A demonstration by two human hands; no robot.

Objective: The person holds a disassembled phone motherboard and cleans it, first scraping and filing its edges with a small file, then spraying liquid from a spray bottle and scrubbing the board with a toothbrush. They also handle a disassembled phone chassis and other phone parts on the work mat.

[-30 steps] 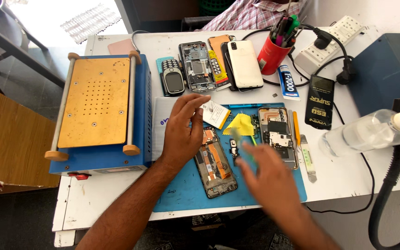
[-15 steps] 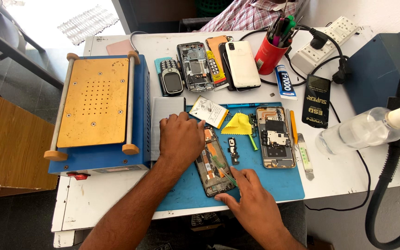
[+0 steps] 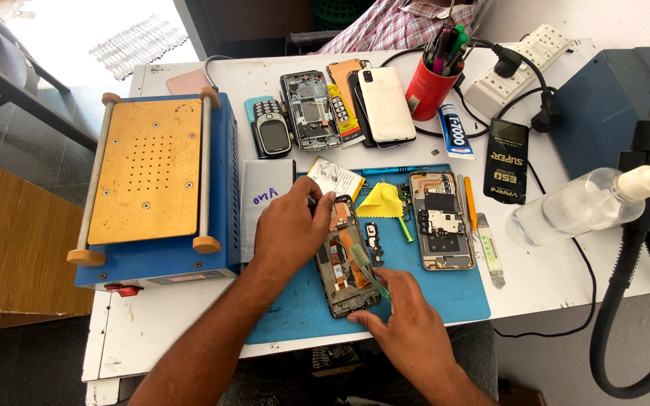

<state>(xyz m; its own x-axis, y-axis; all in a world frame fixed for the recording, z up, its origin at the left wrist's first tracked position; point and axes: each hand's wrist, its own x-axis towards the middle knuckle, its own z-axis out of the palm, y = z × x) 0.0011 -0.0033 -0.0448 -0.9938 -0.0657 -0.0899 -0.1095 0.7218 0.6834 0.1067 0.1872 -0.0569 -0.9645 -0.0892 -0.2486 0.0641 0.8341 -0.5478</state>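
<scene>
Opened black smartphone frame (image 3: 346, 259) with exposed internals lies on the blue rubber mat (image 3: 457, 297) on the white surface (image 3: 566, 259); left hand (image 3: 289, 229) grips its upper edge, right hand (image 3: 408, 323) pinches a green-handled brush (image 3: 366, 267) over it, beside a yellow cloth (image 3: 381, 201)

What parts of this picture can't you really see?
Head view, the only one:
- Top of the opened phone: covered by the left hand.
- Green brush: handle end hidden in the right hand.
- Person in the checked shirt: cut off by the top edge.
- Black hose: its lower loop nears the bottom edge, its end is unseen.
- Small parts on the blue mat: too tiny to identify.
</scene>
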